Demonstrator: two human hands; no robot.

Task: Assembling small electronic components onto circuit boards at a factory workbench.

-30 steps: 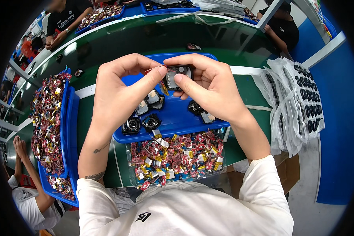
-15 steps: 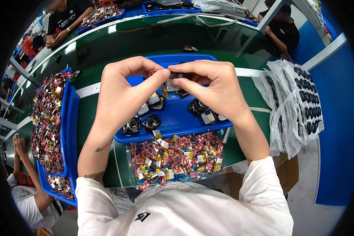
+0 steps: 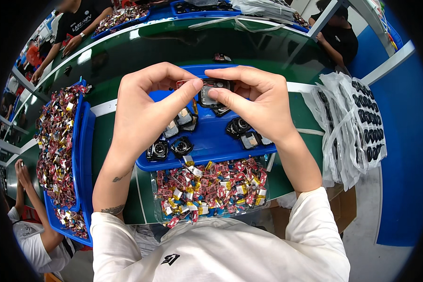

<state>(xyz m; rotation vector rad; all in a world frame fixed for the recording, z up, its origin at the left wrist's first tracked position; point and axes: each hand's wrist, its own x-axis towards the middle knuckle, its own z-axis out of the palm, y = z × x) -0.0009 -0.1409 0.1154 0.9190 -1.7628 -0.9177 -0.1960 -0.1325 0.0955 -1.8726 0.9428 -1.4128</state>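
Over the blue tray (image 3: 207, 155) I bring both hands together. My left hand (image 3: 148, 101) pinches a small red circuit board (image 3: 180, 84) between thumb and index finger, and a thin yellow strip hangs just below. My right hand (image 3: 258, 101) grips a black device housing (image 3: 205, 97), thumb on its grey inner face and index finger along the top edge. The board is right beside the housing; whether they are joined I cannot tell. In the tray below lie several similar housings (image 3: 182, 146), some showing round black faces and others pale square ones.
Close to my body, a clear tray holds many red boards with white and yellow parts (image 3: 211, 190). Blue bins of similar boards (image 3: 58, 141) stand at left. White plastic packs of black parts (image 3: 366, 117) lie at right. Other people sit across the green table (image 3: 145, 49) and at lower left.
My right index finger has lifted and straightened along the housing's top. More of the grey inner face now shows. The left hand has shifted only slightly.
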